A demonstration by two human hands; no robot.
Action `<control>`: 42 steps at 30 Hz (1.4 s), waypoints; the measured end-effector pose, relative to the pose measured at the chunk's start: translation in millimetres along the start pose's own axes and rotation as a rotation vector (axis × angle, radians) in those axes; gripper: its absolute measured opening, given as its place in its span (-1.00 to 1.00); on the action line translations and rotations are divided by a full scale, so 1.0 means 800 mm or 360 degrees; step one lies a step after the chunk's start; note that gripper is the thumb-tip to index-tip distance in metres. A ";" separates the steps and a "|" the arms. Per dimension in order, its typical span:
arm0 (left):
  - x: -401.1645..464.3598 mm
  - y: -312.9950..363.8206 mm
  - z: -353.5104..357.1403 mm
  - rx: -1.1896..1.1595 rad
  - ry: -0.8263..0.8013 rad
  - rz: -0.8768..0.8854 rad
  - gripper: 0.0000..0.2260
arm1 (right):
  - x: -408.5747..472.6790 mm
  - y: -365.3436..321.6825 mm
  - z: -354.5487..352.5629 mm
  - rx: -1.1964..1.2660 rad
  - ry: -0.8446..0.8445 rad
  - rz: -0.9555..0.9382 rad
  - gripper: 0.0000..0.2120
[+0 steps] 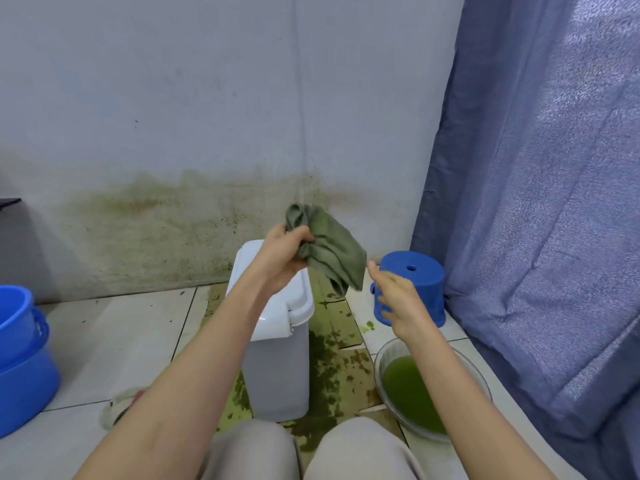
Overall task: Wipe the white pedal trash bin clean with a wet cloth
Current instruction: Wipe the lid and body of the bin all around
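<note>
The white pedal trash bin (277,362) stands upright on the tiled floor with its lid closed, right in front of my knees. Above its lid my left hand (284,258) grips a bunched green cloth (332,251), which hangs down to the right. My right hand (398,299) hovers just right of the cloth's lower edge with fingers spread and relaxed, holding nothing. The pedal is hidden.
A glass bowl (384,362) of green water sits on the floor at lower right. An upturned blue stool (415,282) stands behind my right hand. Blue buckets (24,358) are at far left, a blue curtain (536,202) at right. Green stains cover the floor (332,368) beside the bin.
</note>
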State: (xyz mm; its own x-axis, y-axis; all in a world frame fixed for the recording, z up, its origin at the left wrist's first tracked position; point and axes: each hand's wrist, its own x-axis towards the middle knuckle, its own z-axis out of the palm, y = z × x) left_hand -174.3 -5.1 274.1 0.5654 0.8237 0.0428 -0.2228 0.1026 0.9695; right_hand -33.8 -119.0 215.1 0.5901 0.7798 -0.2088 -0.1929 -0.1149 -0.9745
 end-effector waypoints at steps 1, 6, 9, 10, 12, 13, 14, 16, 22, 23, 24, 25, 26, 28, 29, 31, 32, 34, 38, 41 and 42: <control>0.000 0.002 -0.005 -0.0150 -0.0019 0.0020 -0.84 | 0.001 0.001 0.001 0.0092 -0.0158 0.0243 -0.62; -0.010 -0.017 -0.020 -0.0047 -0.0123 -0.0173 -0.81 | 0.012 -0.001 0.010 0.0798 -0.0355 0.0272 -0.77; -0.014 -0.037 -0.027 0.0628 -0.0117 -0.0275 -0.63 | 0.012 -0.005 0.007 0.0487 -0.0093 -0.0199 -0.91; -0.016 -0.041 -0.028 0.0798 -0.0132 -0.0278 -0.52 | 0.011 -0.007 0.003 0.0298 -0.0029 -0.0361 -0.93; -0.019 -0.044 -0.023 0.1005 -0.0261 -0.0218 -0.30 | 0.006 -0.011 -0.007 -0.0022 0.0027 -0.0651 -0.93; -0.020 -0.044 -0.017 0.1058 -0.0350 -0.0185 -0.22 | 0.004 -0.015 -0.011 -0.0123 0.0004 -0.0761 -0.91; -0.020 -0.044 -0.008 0.1096 -0.0432 -0.0148 -0.19 | 0.000 -0.019 -0.014 -0.0208 -0.0049 -0.0844 -0.90; -0.020 -0.046 0.012 0.1130 -0.0553 -0.0043 -0.29 | -0.006 -0.026 -0.017 -0.0355 -0.0190 -0.0933 -0.89; -0.009 -0.056 0.043 0.0717 -0.0466 0.0098 -0.67 | -0.007 -0.021 -0.039 -0.0005 -0.0116 -0.0792 -0.67; -0.006 -0.060 0.044 0.0667 -0.0420 0.0110 -0.67 | -0.004 -0.010 -0.046 0.0087 -0.0122 -0.0648 -0.52; -0.002 -0.067 0.044 0.0647 -0.0392 0.0117 -0.68 | 0.000 0.003 -0.051 0.0142 -0.0167 -0.0481 -0.41; 0.002 -0.075 0.046 0.0643 -0.0392 0.0112 -0.69 | 0.004 0.019 -0.055 0.0180 -0.0250 -0.0312 -0.35; 0.007 -0.087 0.048 0.0644 -0.0413 0.0096 -0.71 | 0.007 0.038 -0.056 0.0214 -0.0334 -0.0174 -0.35; 0.018 -0.116 0.052 0.0676 -0.0456 0.0032 -0.77 | 0.017 0.076 -0.057 0.0326 -0.0351 -0.0005 -0.43; 0.026 -0.134 0.054 0.0711 -0.0484 -0.0028 -0.79 | 0.023 0.096 -0.058 0.0449 -0.0276 0.0040 -0.50; 0.043 -0.173 0.057 0.0786 -0.0600 -0.0232 -0.78 | 0.039 0.138 -0.064 0.0786 -0.0052 0.0106 -0.63; 0.053 -0.195 0.059 0.0857 -0.0677 -0.0355 -0.77 | 0.046 0.158 -0.069 0.0892 0.0089 0.0123 -0.65; 0.070 -0.238 0.064 0.1045 -0.0810 -0.0539 -0.65 | 0.059 0.194 -0.078 0.0876 0.0363 0.0153 -0.52; 0.096 -0.327 0.073 0.1406 -0.0962 -0.0582 -0.56 | 0.078 0.263 -0.086 0.0183 0.0749 0.0204 -0.22; 0.099 -0.382 0.075 0.1614 -0.1025 -0.0505 -0.49 | 0.088 0.309 -0.085 -0.0265 0.0934 0.0169 -0.22; 0.098 -0.397 0.074 0.1663 -0.1040 -0.0455 -0.45 | 0.090 0.322 -0.082 -0.0353 0.0964 0.0159 -0.25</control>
State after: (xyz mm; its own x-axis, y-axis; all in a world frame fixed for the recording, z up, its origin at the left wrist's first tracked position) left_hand -12.0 -5.9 -16.0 0.8420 0.3858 -0.3772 0.5347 -0.5032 0.6789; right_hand 10.8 -132.6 -56.4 0.9275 0.2816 -0.2459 -0.1417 -0.3440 -0.9282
